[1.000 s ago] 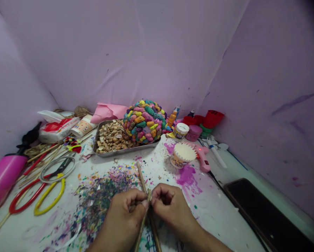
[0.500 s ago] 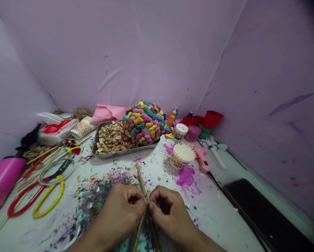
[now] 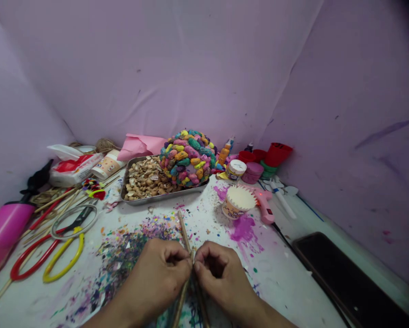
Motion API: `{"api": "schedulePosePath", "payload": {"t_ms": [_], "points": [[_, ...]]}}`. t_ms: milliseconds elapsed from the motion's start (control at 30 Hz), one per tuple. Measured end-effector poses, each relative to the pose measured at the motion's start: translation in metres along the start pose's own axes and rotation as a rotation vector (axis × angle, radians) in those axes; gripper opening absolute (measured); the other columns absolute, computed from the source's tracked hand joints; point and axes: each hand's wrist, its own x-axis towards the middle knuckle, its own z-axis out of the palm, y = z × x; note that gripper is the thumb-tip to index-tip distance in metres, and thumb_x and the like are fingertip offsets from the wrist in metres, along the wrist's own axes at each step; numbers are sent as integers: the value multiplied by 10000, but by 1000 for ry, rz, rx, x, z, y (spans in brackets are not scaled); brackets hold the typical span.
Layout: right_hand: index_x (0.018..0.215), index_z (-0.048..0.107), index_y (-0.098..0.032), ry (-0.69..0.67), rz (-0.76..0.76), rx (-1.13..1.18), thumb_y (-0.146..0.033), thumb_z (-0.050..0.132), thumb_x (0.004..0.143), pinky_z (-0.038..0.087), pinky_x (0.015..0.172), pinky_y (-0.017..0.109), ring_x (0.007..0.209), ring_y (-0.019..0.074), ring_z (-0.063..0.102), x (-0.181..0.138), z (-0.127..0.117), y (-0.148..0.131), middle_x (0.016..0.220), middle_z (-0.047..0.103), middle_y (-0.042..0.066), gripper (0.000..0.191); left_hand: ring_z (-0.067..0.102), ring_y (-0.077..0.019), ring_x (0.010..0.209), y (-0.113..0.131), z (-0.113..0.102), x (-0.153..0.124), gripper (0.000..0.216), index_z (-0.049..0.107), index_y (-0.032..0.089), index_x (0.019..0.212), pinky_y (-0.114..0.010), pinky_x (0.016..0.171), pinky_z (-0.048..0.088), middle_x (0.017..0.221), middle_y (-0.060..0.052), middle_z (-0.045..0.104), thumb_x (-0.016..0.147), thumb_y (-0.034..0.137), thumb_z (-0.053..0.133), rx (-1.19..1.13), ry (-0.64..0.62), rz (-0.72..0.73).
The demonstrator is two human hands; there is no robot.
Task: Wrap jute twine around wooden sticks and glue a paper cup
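1. Two slim golden-brown sticks lie in front of the person at the near middle of the worktable [image 3: 279, 282]: a longer stick [image 3: 182, 228] pointing away, and a shorter stick [image 3: 183, 296] crossing it in a narrow X right between the hands.
2. The left hand [image 3: 160, 269] has thumb and forefinger pinched together at the crossing, apparently gripping the shorter stick near its far end.
3. The right hand [image 3: 221, 273] is curled beside it with thumb and fingertips drawn together at the same spot; whether something thin sits in that pinch cannot be told.
4. Both sticks look light and stiff, probably dry and a little smooth; so thin, they would likely snap if bent hard, and they could roll or scissor apart. The crossing seems the best place to take hold, with a fingertip pinch rather than a full fist.
5. No brand can be read. The paint jar [image 3: 236, 168] bears a label too small to make out; the jagged-rimmed paper cup [image 3: 233, 209] and the tipped paper cup [image 3: 107, 165] carry printed pictures; the wipes packet [image 3: 71, 171] shows no legible wording.
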Motion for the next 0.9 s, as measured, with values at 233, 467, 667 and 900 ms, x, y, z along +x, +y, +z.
{"api": "schedulePosePath", "payload": {"t_ms": [233, 467, 667, 900], "points": [[606, 501, -161, -29, -7, -6, -181, 496, 653, 276, 423, 201, 449, 78, 358, 0, -2, -3, 493, 419, -46, 51, 347, -83, 460, 3, 0, -1, 198, 569, 128, 494, -202, 434, 259, 464, 32, 428, 609, 196, 423, 24, 28, -12], [606, 498, -158, -33, -29, -14, -171, 499, 647, 289, 433, 202, 463, 84, 373, -2, 0, -2, 509, 434, -38, 42, 351, -80, 418, 2, 3, -2, 170, 531, 145, 457, -200, 419, 261, 407, 52, 397, 570, 162, 404, 25, 93, -15], [596, 502, -155, -35, -23, -28, -168, 497, 654, 291, 428, 199, 458, 83, 372, -2, -2, -5, 502, 434, -38, 60, 342, -68, 343, 2, -1, -4, 227, 553, 144, 478, -191, 375, 251, 375, 53, 429, 643, 190, 403, -8, -34, -26], [604, 516, -154, -27, -7, -2, -170, 511, 652, 296, 431, 199, 459, 81, 375, 0, -1, -3, 504, 444, -36, 51, 358, -65, 319, 2, -1, -4, 226, 564, 137, 508, -186, 350, 257, 381, 46, 454, 654, 185, 399, -36, -50, -62]]}}
